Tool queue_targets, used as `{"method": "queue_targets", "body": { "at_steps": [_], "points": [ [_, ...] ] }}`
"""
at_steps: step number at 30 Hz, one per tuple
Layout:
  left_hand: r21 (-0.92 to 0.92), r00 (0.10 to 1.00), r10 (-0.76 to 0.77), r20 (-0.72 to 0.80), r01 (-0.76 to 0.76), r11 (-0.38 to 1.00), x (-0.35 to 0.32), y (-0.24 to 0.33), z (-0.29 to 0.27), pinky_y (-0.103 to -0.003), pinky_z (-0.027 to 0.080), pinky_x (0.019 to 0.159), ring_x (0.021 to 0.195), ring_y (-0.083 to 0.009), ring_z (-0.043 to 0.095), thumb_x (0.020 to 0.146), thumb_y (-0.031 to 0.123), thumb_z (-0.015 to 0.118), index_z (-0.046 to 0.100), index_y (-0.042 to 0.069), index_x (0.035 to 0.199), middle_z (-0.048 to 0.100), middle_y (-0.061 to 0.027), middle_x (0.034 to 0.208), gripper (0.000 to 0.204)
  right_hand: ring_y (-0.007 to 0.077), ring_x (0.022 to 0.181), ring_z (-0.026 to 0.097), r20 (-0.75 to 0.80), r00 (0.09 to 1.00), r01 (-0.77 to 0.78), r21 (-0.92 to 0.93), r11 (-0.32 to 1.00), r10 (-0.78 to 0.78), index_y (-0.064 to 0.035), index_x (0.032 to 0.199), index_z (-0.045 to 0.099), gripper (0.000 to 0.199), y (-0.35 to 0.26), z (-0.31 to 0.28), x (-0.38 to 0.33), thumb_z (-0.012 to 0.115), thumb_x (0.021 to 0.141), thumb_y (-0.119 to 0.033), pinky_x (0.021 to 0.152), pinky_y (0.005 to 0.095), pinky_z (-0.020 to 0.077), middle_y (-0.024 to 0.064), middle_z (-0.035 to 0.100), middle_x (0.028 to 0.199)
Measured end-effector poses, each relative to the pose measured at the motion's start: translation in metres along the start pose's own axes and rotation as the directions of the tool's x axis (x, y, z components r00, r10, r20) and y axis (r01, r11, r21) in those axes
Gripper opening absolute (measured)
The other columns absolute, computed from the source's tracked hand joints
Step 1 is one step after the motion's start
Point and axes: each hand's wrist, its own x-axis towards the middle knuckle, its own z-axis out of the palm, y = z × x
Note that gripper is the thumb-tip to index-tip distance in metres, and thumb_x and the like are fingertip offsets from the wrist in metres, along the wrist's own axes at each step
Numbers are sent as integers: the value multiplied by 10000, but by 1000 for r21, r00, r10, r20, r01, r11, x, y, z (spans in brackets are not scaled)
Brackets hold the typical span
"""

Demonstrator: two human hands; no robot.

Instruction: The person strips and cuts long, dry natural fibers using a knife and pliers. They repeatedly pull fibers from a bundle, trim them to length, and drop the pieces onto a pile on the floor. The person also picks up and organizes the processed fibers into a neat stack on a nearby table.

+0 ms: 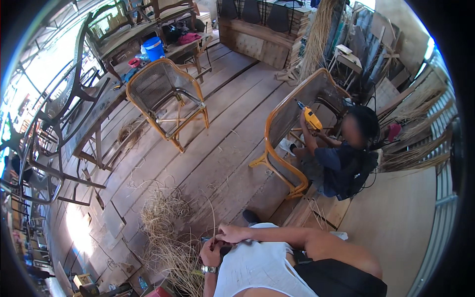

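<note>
We hold our hands close together low in front of our chest: the left hand (211, 251) (a watch on its wrist) and the right hand (230, 232) both pinch a thin straw strand (213, 218) that rises from between the fingers, each hand closed narrowly on it. What else the fingers hide we cannot tell. A loose straw pile (166, 232) lies on the plank floor (217, 143) just beside us, so most of the material looks unworked as yet. Further off, a seated person drives a yellow drill (311, 119) into a tipped chair frame (279, 143); another chair (166, 96) stands beyond.
</note>
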Motion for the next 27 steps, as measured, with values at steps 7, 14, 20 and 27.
{"method": "queue_targets", "body": {
  "at_steps": [7,14,20,27],
  "points": [
    [-10,999,-17,38,17,1000,3,10,4,-275,480,631,648,-112,577,750,117,703,700,62,1029,677,-65,781,285,154,503,600,34,999,18,-40,999,-16,-7,905,575,343,3,-10,-9,558,942,-348,432,310,461,75,621,640],
    [47,997,0,78,-4,999,8,28,8,-266,479,598,639,-90,587,744,113,696,700,47,1001,678,-52,744,265,147,538,606,-15,999,45,-29,999,-45,-37,924,597,301,15,-7,-8,553,947,-334,478,323,461,67,629,651],
    [52,979,13,201,-23,998,7,38,3,-260,476,587,665,-93,615,802,166,685,656,39,1064,689,-49,767,293,207,631,637,1,1000,-1,-121,993,2,-53,947,618,309,21,-14,-8,559,924,-356,570,368,480,105,671,745],
    [-183,968,-241,-74,224,957,22,-51,-5,-253,425,525,573,-86,561,883,230,547,666,-6,930,701,-86,794,268,406,668,601,-456,860,150,-201,968,-227,-59,833,584,262,48,-34,-20,544,920,-302,583,467,450,205,613,726]
  ]
}}
